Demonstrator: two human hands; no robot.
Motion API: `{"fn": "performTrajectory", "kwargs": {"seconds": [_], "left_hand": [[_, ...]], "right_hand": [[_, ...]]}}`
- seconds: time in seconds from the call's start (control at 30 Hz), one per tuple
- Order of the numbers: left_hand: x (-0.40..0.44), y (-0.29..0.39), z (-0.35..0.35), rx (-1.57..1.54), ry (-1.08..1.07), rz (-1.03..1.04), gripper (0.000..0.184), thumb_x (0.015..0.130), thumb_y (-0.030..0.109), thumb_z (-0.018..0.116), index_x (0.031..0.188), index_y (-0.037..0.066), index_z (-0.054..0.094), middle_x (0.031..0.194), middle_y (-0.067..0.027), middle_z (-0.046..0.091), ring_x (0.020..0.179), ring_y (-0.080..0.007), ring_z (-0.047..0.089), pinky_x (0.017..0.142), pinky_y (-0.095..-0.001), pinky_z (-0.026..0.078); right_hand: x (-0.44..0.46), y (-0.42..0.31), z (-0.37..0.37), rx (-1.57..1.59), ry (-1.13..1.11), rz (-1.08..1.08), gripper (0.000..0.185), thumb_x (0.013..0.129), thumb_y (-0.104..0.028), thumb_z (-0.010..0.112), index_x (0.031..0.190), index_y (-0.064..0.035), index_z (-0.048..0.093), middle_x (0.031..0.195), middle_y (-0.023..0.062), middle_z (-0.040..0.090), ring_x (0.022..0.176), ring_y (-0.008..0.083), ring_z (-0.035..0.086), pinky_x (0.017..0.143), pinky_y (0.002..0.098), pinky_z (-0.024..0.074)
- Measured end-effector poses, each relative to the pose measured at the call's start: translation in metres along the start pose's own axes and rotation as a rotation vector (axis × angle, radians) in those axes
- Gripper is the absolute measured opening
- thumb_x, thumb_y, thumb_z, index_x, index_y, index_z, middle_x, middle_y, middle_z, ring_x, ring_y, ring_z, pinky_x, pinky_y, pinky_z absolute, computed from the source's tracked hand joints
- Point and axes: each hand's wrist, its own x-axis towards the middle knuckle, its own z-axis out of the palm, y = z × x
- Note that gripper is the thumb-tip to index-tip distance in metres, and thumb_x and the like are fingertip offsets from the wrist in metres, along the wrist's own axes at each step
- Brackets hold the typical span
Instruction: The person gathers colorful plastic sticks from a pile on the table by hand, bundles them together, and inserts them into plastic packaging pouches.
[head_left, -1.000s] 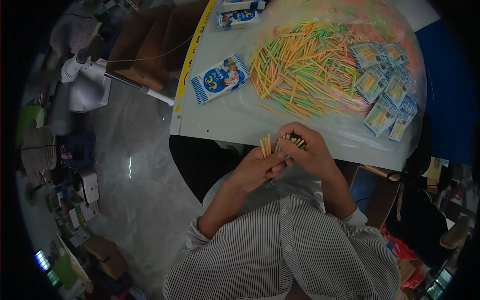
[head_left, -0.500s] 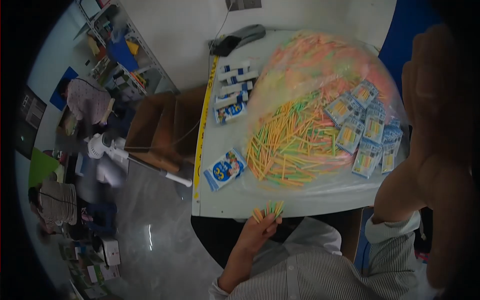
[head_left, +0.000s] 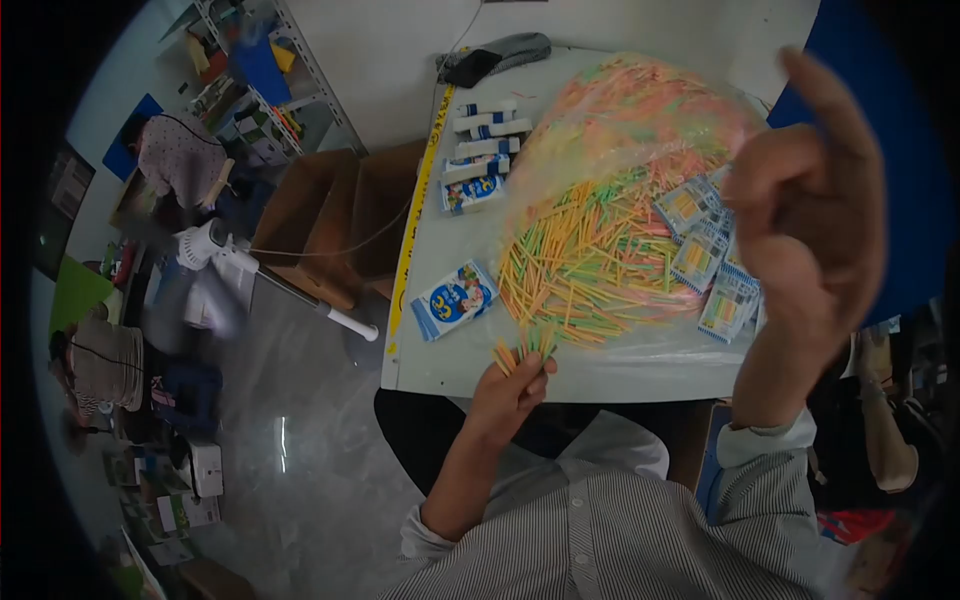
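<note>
My left hand [head_left: 508, 396] is closed around a small bunch of short coloured sticks [head_left: 528, 352], orange, yellow and green, at the table's front edge. Just beyond it lies a large heap of the same sticks [head_left: 590, 260] in a big clear plastic bag [head_left: 640, 110]. Close to the camera on the right, my right hand [head_left: 820, 220] is raised, its index finger stretched upward and the others bent and apart. Nothing shows in it. Behind it, clear blue-edged packets of sticks [head_left: 700, 255] lie on the bag, partly hidden by the hand.
A blue-and-white printed pouch [head_left: 455, 300] lies on the table [head_left: 420, 372] at left, with several more pouches [head_left: 475, 185] stacked behind it. Cardboard boxes [head_left: 330, 225] and a white fan [head_left: 205, 245] stand left of the table. Other people [head_left: 180, 160] sit farther off.
My right hand has come down and inward from the right edge, now covering some packets. My left hand, still holding the sticks, has moved slightly toward the heap. The view has shifted a little.
</note>
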Motion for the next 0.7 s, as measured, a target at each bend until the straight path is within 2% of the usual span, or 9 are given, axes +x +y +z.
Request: {"fn": "performTrajectory", "kwargs": {"seconds": [0.03, 0.07, 0.1, 0.13, 0.23, 0.3, 0.33, 0.53, 0.7], "left_hand": [[-0.001, -0.002, 0.001, -0.02, 0.012, -0.025, 0.014, 0.086, 0.015, 0.044, 0.093, 0.003, 0.045, 0.079, -0.0038, 0.051, 0.052, -0.0033, 0.035, 0.042, -0.0146, 0.028], [0.001, -0.002, 0.001, 0.005, 0.015, 0.023, 0.014, 0.087, 0.015, 0.043, 0.092, 0.003, 0.046, 0.078, -0.0032, 0.051, 0.052, -0.0032, 0.035, 0.042, -0.0146, 0.028], [0.004, -0.002, 0.002, 0.03, 0.013, 0.078, 0.014, 0.087, 0.016, 0.043, 0.091, 0.003, 0.046, 0.078, -0.0026, 0.051, 0.052, -0.0031, 0.035, 0.042, -0.0147, 0.028], [0.004, -0.002, 0.003, 0.06, 0.015, 0.079, 0.015, 0.087, 0.016, 0.043, 0.09, 0.003, 0.048, 0.078, -0.002, 0.052, 0.053, -0.0029, 0.035, 0.042, -0.0151, 0.029], [0.004, -0.009, 0.004, 0.084, 0.05, 0.111, 0.016, 0.087, 0.016, 0.043, 0.093, 0.002, 0.048, 0.079, -0.0025, 0.052, 0.053, -0.0032, 0.036, 0.043, -0.0157, 0.029], [0.005, -0.014, 0.001, 0.099, 0.064, 0.109, 0.016, 0.087, 0.015, 0.043, 0.095, 0.002, 0.048, 0.079, -0.0025, 0.052, 0.054, -0.003, 0.037, 0.043, -0.0151, 0.029], [0.006, -0.017, 0.0, 0.121, 0.073, 0.12, 0.016, 0.087, 0.014, 0.042, 0.097, 0.003, 0.048, 0.08, -0.0026, 0.051, 0.055, -0.0029, 0.038, 0.043, -0.0144, 0.029], [0.009, -0.033, 0.0, 0.184, 0.086, 0.061, 0.017, 0.087, 0.016, 0.042, 0.095, 0.003, 0.049, 0.08, -0.0025, 0.052, 0.055, -0.0033, 0.039, 0.043, -0.0156, 0.03], [0.012, -0.042, -0.008, 0.149, 0.09, 0.076, 0.016, 0.088, 0.015, 0.04, 0.096, 0.003, 0.048, 0.078, -0.0013, 0.049, 0.057, -0.0039, 0.04, 0.045, -0.0153, 0.031]], "right_hand": [[-0.015, 0.011, 0.022, -0.021, 0.071, 0.115, 0.06, 0.071, -0.02, 0.063, 0.12, 0.0016, 0.035, 0.079, 0.0042, 0.049, 0.057, 0.0036, 0.04, 0.047, 0.0151, 0.0308], [-0.033, 0.036, 0.028, 0.055, -0.031, 0.155, 0.047, 0.075, -0.008, 0.057, 0.117, 0.0012, 0.038, 0.078, 0.003, 0.049, 0.06, 0.0037, 0.041, 0.05, 0.015, 0.0317], [-0.055, 0.059, 0.037, 0.128, -0.032, 0.284, 0.038, 0.074, -0.002, 0.058, 0.11, -0.0023, 0.044, 0.073, -0.0004, 0.05, 0.053, 0.0013, 0.041, 0.046, 0.015, 0.0331], [-0.079, 0.075, 0.047, 0.184, -0.095, 0.463, 0.034, 0.078, 0.0, 0.051, 0.111, -0.0012, 0.044, 0.079, -0.0002, 0.047, 0.061, 0.003, 0.04, 0.052, 0.0157, 0.0331], [-0.135, 0.104, 0.073, 0.191, -0.09, 0.631, 0.03, 0.076, -0.007, 0.058, 0.104, -0.0026, 0.048, 0.076, -0.0009, 0.051, 0.054, 0.0008, 0.04, 0.048, 0.0155, 0.0336], [-0.159, 0.111, 0.086, 0.331, -0.018, 0.75, 0.028, 0.077, -0.008, 0.058, 0.103, -0.0014, 0.048, 0.078, -0.0006, 0.051, 0.053, 0.0009, 0.039, 0.048, 0.0156, 0.0337], [-0.163, 0.108, 0.089, 0.416, 0.042, 0.851, 0.022, 0.077, -0.007, 0.058, 0.096, 0.0001, 0.05, 0.076, 0.0001, 0.052, 0.054, 0.0022, 0.044, 0.049, 0.0158, 0.0357], [-0.165, 0.108, 0.093, 0.5, 0.089, 0.96, 0.008, 0.077, -0.005, 0.056, 0.081, 0.0008, 0.053, 0.071, 0.0015, 0.053, 0.057, 0.0055, 0.051, 0.051, 0.0168, 0.0393], [-0.17, 0.112, 0.101, 0.472, 0.116, 0.983, 0.01, 0.078, -0.006, 0.055, 0.085, -0.0017, 0.051, 0.069, -0.0001, 0.051, 0.054, 0.0034, 0.049, 0.046, 0.0153, 0.0364]]}}
